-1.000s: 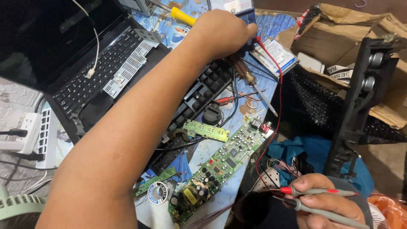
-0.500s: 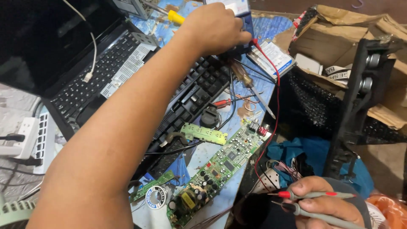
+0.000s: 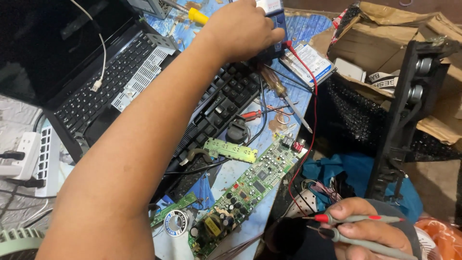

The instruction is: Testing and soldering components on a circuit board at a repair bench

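Far to the left of the left hand [image 3: 240, 30], a white power strip [image 3: 41, 161] lies at the tabletop's left edge, and an open black laptop [image 3: 72, 72] fills the corner beside the forearm, a white cable [image 3: 98, 58] draped over its keys. A black keyboard [image 3: 226, 103] lies under the wrist, packed tight against the laptop. Just left of the knuckles a yellow screwdriver handle [image 3: 197, 16] pokes out.

The left hand is curled shut over a blue multimeter [image 3: 275, 19] at the far edge of the tabletop [image 3: 301, 29], fingers wrapped down its side. A red lead wire [image 3: 314, 96] runs from below that hand toward the near edge. Nearer than the hand, a long green circuit board [image 3: 250, 188] lies slanted on the blue tabletop, with a small green strip board [image 3: 230, 150] just beside it and a screwdriver [image 3: 284, 98] between board and meter. Little bare surface shows between these things.

The right hand [image 3: 370, 231], low at the near edge, pinches two test probes [image 3: 353, 226] together, red above black, tips pointing left toward the board's near end without touching it. Right of it stand a black frame [image 3: 409, 110] and a cardboard box [image 3: 385, 33], closing that side.
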